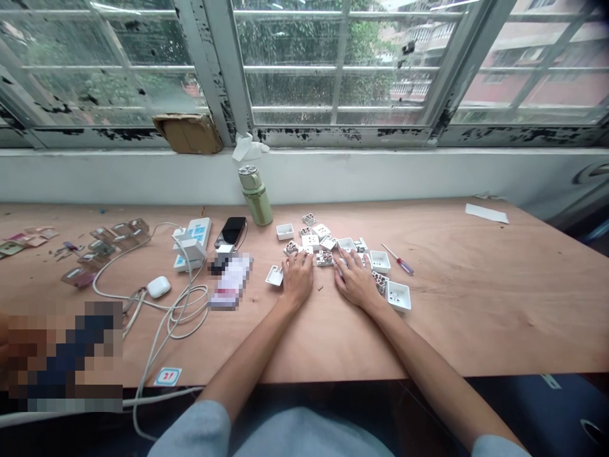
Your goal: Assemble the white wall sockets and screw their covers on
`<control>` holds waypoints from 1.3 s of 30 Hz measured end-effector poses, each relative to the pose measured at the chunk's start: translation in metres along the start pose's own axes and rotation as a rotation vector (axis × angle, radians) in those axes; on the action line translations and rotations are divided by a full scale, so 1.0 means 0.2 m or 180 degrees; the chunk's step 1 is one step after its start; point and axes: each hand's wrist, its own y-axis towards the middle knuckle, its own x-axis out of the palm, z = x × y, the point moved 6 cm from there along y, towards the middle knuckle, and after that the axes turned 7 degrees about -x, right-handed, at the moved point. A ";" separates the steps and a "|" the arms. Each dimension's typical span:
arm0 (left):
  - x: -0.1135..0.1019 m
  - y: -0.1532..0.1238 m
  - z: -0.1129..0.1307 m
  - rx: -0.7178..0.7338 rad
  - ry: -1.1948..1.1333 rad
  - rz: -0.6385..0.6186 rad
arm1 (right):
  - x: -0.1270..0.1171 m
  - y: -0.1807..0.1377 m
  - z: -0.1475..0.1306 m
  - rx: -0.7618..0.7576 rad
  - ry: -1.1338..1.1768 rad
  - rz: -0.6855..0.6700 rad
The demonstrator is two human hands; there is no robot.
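My left hand [298, 277] lies palm down on the wooden table, fingers stretched out, over the left part of a cluster of white plastic socket parts. Beside its wrist is a white square cover [275, 275]. Fingers spread, my right hand [354, 276] rests on the right part of the cluster, covering some pieces. Between the hands sits a socket insert [325, 258] with its inner side showing. A socket faceplate [311, 241] lies further back. Around my right hand are open white boxes, one [379, 261] by the fingers and another [398, 296] near the wrist.
A screwdriver [404, 264] lies right of the parts, and a small screw [320, 288] between my wrists. Leftward are a green flask [257, 200], a phone [231, 231], a power strip [202, 231], looped white cables [188, 311] and an earbud case [158, 287]. The lower left is pixelated.
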 end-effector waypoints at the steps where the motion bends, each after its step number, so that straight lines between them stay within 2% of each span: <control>1: -0.01 0.00 0.00 -0.0011 -0.0023 0.0017 | 0.00 0.00 0.00 0.0010 0.0004 0.0006; 7: -0.03 -0.01 0.03 0.0082 -0.0095 0.0186 | -0.06 0.03 -0.01 0.0204 0.0042 0.0273; 9: -0.03 -0.01 0.03 0.0110 -0.0083 0.0232 | -0.12 0.03 0.05 0.0528 -0.0006 0.0403; 11: -0.03 -0.01 0.03 0.0132 -0.0059 0.0262 | -0.17 0.03 0.17 0.1006 -0.0043 0.0346; 16: -0.02 -0.02 0.05 0.0221 -0.0021 0.0255 | -0.18 -0.02 0.64 0.2261 -0.0056 -0.0659; 19: -0.02 -0.02 0.06 0.0189 0.0002 0.0225 | -0.12 -0.06 0.85 0.2647 0.0025 -0.1328; 20: -0.02 -0.02 0.06 0.0173 0.0007 0.0218 | -0.09 -0.06 0.89 0.2669 0.0056 -0.1555; 23: -0.03 -0.02 0.06 0.0156 0.0004 0.0198 | -0.05 -0.07 0.95 0.2575 0.0128 -0.1806; 28: -0.03 -0.02 0.06 0.0122 0.0017 0.0136 | -0.06 -0.07 0.94 0.2512 0.0537 -0.1848; 32: -0.03 -0.02 0.06 0.0103 0.0028 0.0113 | -0.06 -0.03 0.86 0.2216 0.1019 -0.2014; 36: -0.04 -0.01 0.08 0.0137 0.0046 0.0070 | -0.03 0.02 0.82 0.2082 0.0857 -0.2101; 39: -0.04 0.00 0.09 0.0145 0.0075 0.0037 | -0.03 0.05 0.84 0.1987 0.0636 -0.1965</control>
